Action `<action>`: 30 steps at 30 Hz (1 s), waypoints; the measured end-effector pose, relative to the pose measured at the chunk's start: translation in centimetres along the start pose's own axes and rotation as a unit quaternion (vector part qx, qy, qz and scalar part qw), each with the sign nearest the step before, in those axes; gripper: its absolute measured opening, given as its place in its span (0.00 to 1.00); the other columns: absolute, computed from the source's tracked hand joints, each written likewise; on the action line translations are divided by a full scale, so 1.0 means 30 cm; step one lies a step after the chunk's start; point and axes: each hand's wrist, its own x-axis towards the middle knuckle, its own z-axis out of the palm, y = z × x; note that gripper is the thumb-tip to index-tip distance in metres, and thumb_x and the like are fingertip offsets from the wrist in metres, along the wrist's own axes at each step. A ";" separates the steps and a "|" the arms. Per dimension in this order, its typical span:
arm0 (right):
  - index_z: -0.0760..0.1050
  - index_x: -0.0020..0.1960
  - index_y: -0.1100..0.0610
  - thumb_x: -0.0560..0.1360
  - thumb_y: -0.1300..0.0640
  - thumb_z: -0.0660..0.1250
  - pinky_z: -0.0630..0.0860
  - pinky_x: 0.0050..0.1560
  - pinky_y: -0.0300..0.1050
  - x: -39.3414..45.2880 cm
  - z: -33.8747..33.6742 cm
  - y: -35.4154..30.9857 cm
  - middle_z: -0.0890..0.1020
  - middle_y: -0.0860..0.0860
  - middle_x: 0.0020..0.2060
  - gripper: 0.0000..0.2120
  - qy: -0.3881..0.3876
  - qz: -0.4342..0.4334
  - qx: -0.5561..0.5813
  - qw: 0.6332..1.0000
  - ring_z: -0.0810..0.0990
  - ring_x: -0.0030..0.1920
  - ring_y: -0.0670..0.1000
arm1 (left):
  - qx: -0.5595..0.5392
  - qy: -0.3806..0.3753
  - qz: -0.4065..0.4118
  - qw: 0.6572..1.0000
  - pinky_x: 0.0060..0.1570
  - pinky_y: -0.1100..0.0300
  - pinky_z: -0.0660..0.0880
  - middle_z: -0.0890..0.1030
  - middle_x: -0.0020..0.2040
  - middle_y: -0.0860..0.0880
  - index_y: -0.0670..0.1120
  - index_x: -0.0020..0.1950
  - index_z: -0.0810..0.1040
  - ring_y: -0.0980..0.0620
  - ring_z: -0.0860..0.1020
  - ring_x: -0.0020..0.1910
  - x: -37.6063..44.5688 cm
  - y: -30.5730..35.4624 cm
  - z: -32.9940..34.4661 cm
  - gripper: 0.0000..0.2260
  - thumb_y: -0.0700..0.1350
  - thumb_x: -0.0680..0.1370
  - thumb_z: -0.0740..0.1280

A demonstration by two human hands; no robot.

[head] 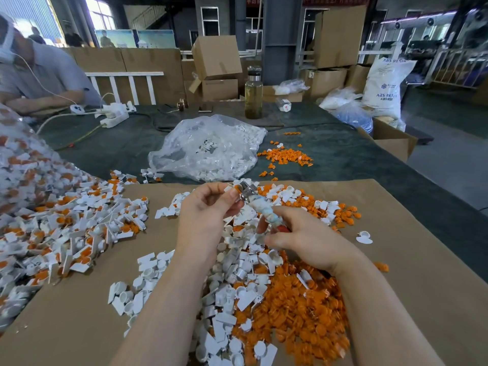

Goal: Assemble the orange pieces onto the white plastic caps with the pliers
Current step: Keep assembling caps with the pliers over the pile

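A white cap (230, 190) sits at the metal head of the pliers (257, 206), pinched by the left hand (208, 207). The right hand (301, 240) grips the wrapped handles, fingers curled. Below lie loose orange pieces (298, 307) and white caps (148, 291) on cardboard (422, 260).

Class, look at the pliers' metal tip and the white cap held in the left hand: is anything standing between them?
Nothing visible does. The left hand pinches a white cap right at the metal tip of the pliers, which the right hand grips by the handle. Both are held above the heaps on the cardboard sheet.
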 end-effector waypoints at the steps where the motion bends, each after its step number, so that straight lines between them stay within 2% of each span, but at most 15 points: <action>1: 0.77 0.48 0.52 0.75 0.61 0.69 0.67 0.30 0.32 0.003 0.002 0.002 0.76 0.37 0.28 0.05 0.000 -0.002 -0.011 1.000 0.71 0.27 0.38 | -0.003 0.001 -0.002 1.000 0.38 0.65 0.79 0.81 0.31 0.54 0.42 0.44 0.79 0.56 0.81 0.32 0.000 0.000 -0.001 0.04 0.34 0.77 0.69; 4: 0.77 0.46 0.51 0.74 0.62 0.68 0.68 0.33 0.35 0.011 0.015 0.001 0.77 0.37 0.29 0.06 0.015 -0.005 -0.040 0.999 0.72 0.29 0.38 | -0.015 0.006 -0.010 1.000 0.39 0.65 0.80 0.81 0.30 0.54 0.42 0.43 0.79 0.57 0.80 0.31 0.001 0.001 0.000 0.05 0.34 0.77 0.68; 8: 0.78 0.48 0.53 0.73 0.64 0.67 0.72 0.38 0.42 0.018 0.029 -0.003 0.79 0.44 0.37 0.08 0.026 -0.009 -0.052 0.998 0.75 0.35 0.41 | -0.030 0.012 -0.018 0.999 0.38 0.66 0.80 0.81 0.30 0.54 0.42 0.43 0.79 0.58 0.80 0.30 0.001 0.007 -0.002 0.05 0.33 0.77 0.68; 14: 0.78 0.48 0.52 0.74 0.65 0.64 0.67 0.31 0.34 0.025 0.033 0.008 0.79 0.39 0.32 0.10 0.033 -0.003 -0.069 0.997 0.74 0.30 0.38 | -0.025 0.013 -0.023 0.999 0.39 0.65 0.80 0.81 0.30 0.55 0.42 0.42 0.78 0.58 0.79 0.30 0.000 0.008 -0.001 0.06 0.33 0.77 0.68; 17: 0.77 0.47 0.50 0.74 0.64 0.65 0.66 0.30 0.33 0.026 0.032 0.013 0.78 0.35 0.31 0.09 0.040 -0.003 -0.084 0.996 0.74 0.30 0.38 | -0.037 0.004 -0.050 0.998 0.40 0.64 0.81 0.82 0.31 0.53 0.42 0.42 0.79 0.56 0.80 0.31 0.001 0.012 -0.005 0.05 0.34 0.77 0.68; 18: 0.77 0.46 0.49 0.74 0.63 0.65 0.67 0.30 0.34 0.026 0.033 0.012 0.78 0.36 0.31 0.09 0.042 -0.004 -0.089 0.995 0.75 0.31 0.38 | -0.046 0.004 -0.070 0.996 0.39 0.64 0.81 0.82 0.32 0.52 0.42 0.42 0.79 0.56 0.81 0.32 0.001 0.015 -0.008 0.05 0.34 0.77 0.69; 20: 0.76 0.45 0.48 0.75 0.59 0.67 0.73 0.34 0.44 0.027 0.039 0.011 0.80 0.41 0.35 0.06 0.047 -0.006 -0.103 0.994 0.76 0.34 0.42 | -0.078 0.024 -0.121 0.989 0.37 0.63 0.81 0.84 0.35 0.48 0.42 0.43 0.80 0.54 0.83 0.33 0.005 0.022 -0.021 0.03 0.36 0.76 0.70; 22: 0.75 0.45 0.49 0.75 0.57 0.67 0.75 0.38 0.50 0.028 0.044 0.012 0.79 0.46 0.37 0.03 0.062 -0.003 -0.121 0.991 0.77 0.36 0.46 | -0.134 0.077 -0.165 0.974 0.37 0.63 0.82 0.86 0.39 0.46 0.40 0.46 0.81 0.53 0.85 0.37 0.016 0.032 -0.046 0.01 0.37 0.76 0.70; 25: 0.74 0.46 0.52 0.75 0.56 0.66 0.74 0.38 0.52 0.030 0.036 0.027 0.79 0.48 0.37 0.01 0.111 0.016 -0.154 0.982 0.77 0.37 0.50 | -0.224 0.198 -0.208 0.931 0.37 0.63 0.82 0.87 0.40 0.44 0.40 0.51 0.80 0.53 0.86 0.40 0.046 0.043 -0.109 0.04 0.39 0.78 0.68; 27: 0.73 0.44 0.53 0.75 0.56 0.65 0.73 0.35 0.50 0.033 0.027 0.038 0.78 0.49 0.36 0.02 0.147 0.029 -0.170 0.974 0.76 0.36 0.50 | -0.274 0.261 -0.219 0.899 0.35 0.64 0.82 0.86 0.41 0.44 0.40 0.55 0.79 0.55 0.86 0.39 0.065 0.045 -0.161 0.06 0.39 0.81 0.65; 30: 0.71 0.40 0.51 0.77 0.54 0.64 0.65 0.30 0.44 0.041 0.017 0.055 0.76 0.48 0.34 0.08 0.190 0.068 -0.188 0.961 0.74 0.34 0.47 | -0.362 0.320 -0.217 0.848 0.37 0.62 0.82 0.84 0.48 0.44 0.40 0.66 0.75 0.54 0.85 0.42 0.080 0.040 -0.235 0.12 0.39 0.84 0.60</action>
